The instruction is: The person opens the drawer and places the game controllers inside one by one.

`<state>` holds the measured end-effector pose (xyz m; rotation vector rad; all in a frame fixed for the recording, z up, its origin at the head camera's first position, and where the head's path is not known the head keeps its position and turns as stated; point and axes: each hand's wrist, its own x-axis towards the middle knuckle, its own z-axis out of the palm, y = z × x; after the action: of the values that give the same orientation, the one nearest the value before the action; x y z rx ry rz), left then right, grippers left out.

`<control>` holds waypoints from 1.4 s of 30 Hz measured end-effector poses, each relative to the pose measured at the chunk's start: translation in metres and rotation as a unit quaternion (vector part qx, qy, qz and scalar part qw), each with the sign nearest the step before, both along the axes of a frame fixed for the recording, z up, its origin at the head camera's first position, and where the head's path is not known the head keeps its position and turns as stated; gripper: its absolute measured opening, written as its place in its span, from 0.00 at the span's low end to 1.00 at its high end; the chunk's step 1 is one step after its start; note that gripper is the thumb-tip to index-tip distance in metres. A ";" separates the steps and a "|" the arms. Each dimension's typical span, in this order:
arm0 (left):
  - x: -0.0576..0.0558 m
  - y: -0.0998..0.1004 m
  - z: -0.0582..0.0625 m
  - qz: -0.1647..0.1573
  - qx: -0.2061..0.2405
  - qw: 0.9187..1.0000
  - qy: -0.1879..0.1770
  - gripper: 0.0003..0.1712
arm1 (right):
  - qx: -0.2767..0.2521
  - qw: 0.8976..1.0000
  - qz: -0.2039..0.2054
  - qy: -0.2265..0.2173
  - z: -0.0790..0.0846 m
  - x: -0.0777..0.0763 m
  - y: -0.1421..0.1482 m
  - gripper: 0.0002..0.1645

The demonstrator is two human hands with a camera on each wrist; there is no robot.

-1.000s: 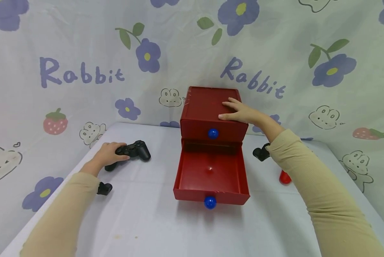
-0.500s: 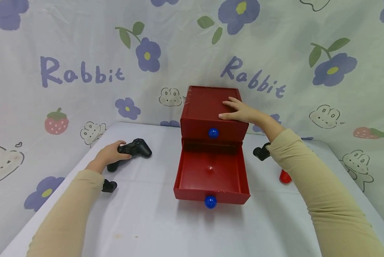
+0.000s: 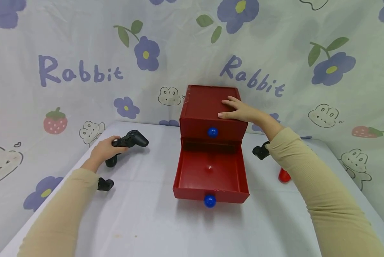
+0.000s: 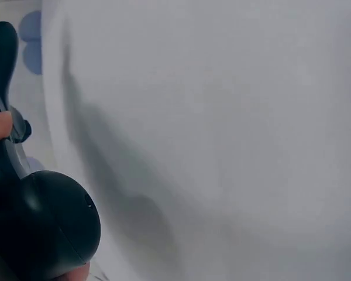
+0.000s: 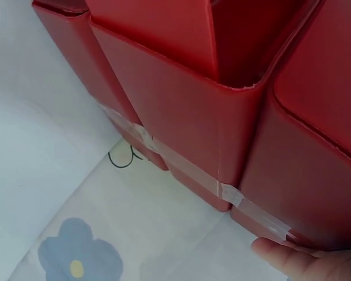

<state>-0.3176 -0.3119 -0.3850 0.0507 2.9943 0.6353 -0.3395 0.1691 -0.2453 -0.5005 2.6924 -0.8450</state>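
Observation:
A black game controller (image 3: 131,140) is gripped in my left hand (image 3: 104,150), thumb on one side and fingers on the other. It tilts in the head view, and its shadow falls on the cloth below in the left wrist view. My right hand (image 3: 241,110) rests with spread fingers on the top of a red drawer cabinet (image 3: 208,101). The cabinet's lower drawer (image 3: 211,176) is pulled out and holds nothing; the drawer above it, with a blue knob (image 3: 212,132), is pushed in. In the right wrist view, clear tape (image 5: 193,175) runs around the cabinet's side.
A black object (image 3: 105,184) lies by the left forearm, partly hidden by the sleeve. Beyond the right forearm lie another black object (image 3: 261,151) and a red one (image 3: 284,176), both partly covered. A printed rabbit cloth (image 3: 92,35) hangs behind the white table (image 3: 147,221).
My left hand has raised the controller off the table and tilted it, its right end now higher. The right hand and the cabinet have stayed in place.

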 end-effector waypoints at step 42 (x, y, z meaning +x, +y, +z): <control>0.033 0.061 0.120 -0.061 -0.046 0.995 0.063 0.41 | -0.008 1.000 0.004 0.002 -0.001 0.000 0.001 0.47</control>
<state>-0.2844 -0.2509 -0.2654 0.2752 3.1053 0.4994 -0.3394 0.1701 -0.2459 -0.5173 2.6873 -0.8652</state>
